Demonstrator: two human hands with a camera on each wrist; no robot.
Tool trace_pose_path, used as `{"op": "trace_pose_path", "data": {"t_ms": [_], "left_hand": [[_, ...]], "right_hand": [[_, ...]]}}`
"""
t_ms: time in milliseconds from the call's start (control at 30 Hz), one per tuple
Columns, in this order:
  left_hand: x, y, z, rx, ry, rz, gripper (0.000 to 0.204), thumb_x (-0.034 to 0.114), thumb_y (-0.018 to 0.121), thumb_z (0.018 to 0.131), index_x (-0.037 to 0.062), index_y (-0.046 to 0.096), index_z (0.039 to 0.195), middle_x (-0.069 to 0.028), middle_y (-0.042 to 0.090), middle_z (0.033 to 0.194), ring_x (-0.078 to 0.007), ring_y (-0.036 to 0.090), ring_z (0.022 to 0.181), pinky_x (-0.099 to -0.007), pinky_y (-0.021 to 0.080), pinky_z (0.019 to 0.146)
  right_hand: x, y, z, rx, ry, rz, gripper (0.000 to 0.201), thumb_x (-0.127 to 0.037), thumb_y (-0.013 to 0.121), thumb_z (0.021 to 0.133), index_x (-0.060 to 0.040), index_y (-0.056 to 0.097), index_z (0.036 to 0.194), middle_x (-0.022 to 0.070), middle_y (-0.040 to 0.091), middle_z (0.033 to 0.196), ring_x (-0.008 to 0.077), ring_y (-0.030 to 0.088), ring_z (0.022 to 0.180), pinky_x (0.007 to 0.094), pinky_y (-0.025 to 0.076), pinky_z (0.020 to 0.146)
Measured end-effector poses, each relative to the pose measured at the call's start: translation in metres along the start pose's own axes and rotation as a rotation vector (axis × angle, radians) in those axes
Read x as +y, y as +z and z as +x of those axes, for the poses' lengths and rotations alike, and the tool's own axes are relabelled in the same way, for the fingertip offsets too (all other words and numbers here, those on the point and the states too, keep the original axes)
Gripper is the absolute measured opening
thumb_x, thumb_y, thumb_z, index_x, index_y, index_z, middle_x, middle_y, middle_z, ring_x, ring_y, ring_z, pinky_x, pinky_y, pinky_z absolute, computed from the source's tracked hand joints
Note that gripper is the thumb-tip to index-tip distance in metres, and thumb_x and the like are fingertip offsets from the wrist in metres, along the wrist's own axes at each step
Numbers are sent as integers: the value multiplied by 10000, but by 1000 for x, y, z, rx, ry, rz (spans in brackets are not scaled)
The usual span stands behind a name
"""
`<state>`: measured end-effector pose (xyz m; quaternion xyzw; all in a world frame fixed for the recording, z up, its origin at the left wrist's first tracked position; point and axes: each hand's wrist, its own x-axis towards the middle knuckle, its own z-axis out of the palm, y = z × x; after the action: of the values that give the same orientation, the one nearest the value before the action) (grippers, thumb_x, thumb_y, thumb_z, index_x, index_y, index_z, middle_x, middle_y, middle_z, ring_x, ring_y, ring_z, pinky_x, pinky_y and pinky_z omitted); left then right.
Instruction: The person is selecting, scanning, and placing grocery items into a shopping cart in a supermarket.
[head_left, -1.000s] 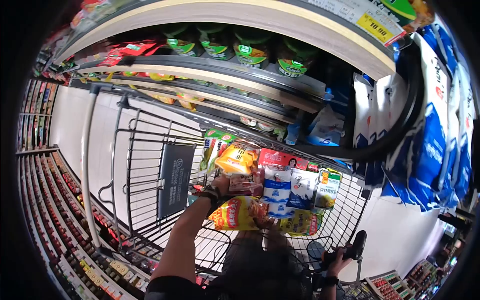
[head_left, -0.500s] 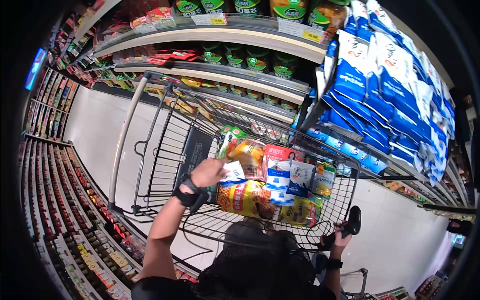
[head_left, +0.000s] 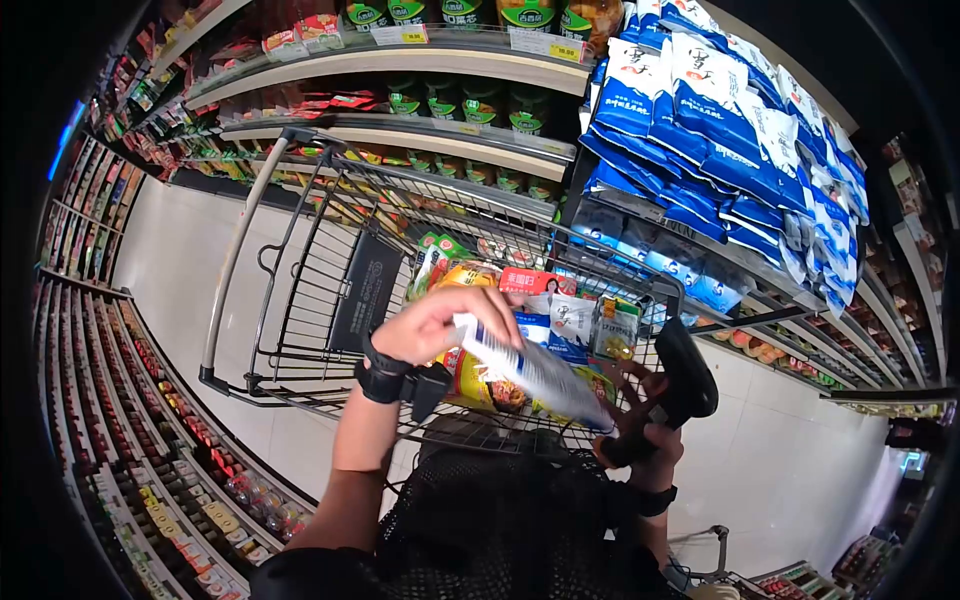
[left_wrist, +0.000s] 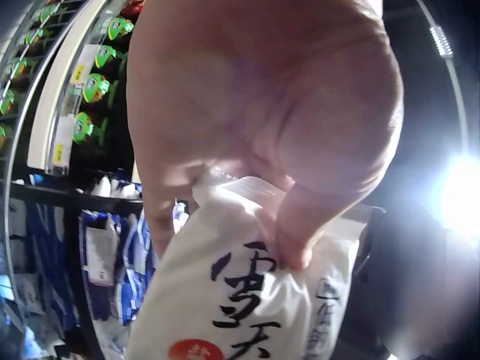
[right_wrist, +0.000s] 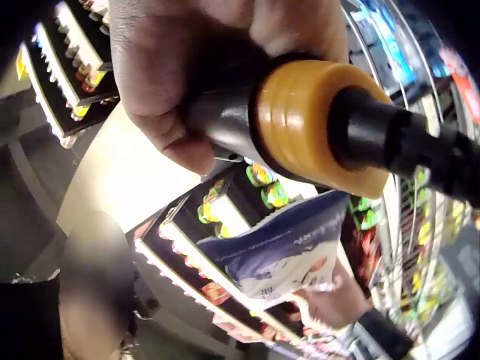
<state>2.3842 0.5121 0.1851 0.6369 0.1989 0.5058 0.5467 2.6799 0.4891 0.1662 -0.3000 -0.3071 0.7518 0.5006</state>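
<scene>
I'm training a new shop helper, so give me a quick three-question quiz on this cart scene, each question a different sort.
1. True or false: the left hand grips the white and blue bag.
2. What does the right hand hold?
A. a jar
B. the black scanner
C. the cart handle
3. Fill in: the snack packets lie in the shopping ____.

Key: 1 true. 2 B. 3 cart.

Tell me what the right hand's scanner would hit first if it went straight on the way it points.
Probably the white and blue bag that the left hand grips: the scanner in the right hand faces it, though the depth between them is unclear.
</scene>
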Motion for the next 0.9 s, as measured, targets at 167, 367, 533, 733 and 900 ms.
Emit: {"op": "trace_pose_path", "data": {"t_ms": [167, 367, 533, 733, 900], "left_hand": [[-13, 12, 35, -35, 331, -129, 416, 468, 476, 844, 80, 583, 742, -53, 544, 817, -267, 514, 890, -454, 275, 1002], [-66, 26, 46, 297, 442, -769, 381, 301, 429, 919, 137, 427, 575, -14, 463, 786, -217, 461, 950, -509, 259, 1059], [-78, 9, 35, 431, 516, -1016, 327, 203, 408, 932, 139, 434, 612, -12, 468, 793, -190, 464, 1033, -570, 269, 1046], [-71, 1, 35, 361, 491, -929, 349, 213, 398, 939, 147, 429, 598, -11, 472, 778, -178, 465, 1042, -575, 256, 1047], [-69, 0, 51, 416, 476, -868, 354, 307, 415, 891, 142, 406, 578, -29, 425, 753, -172, 421, 866, -420, 358, 880]], "right_hand": [[7, 43, -15, -163, 227, 145, 519, -233, 621, 599, -63, 470, 1065, 174, 474, 1153, 341, 444, 1131, 482, 382, 953], [18, 54, -16, -156, 118, -21, 508, -147, 647, 638, -24, 469, 1098, 109, 522, 1090, 271, 452, 1140, 374, 356, 950], [6, 24, -28, -190, 152, -629, 530, 13, 576, 718, -16, 419, 1223, 121, 512, 1124, 267, 499, 1097, 389, 431, 896], [8, 23, -39, -420, 612, -206, 552, -3, 645, 741, -5, 411, 1241, 136, 483, 1147, 225, 583, 913, 290, 518, 639], [-4, 25, -24, -430, 553, -223, 573, 7, 648, 731, 2, 410, 1251, 148, 470, 1185, 212, 586, 925, 293, 518, 672]]}}
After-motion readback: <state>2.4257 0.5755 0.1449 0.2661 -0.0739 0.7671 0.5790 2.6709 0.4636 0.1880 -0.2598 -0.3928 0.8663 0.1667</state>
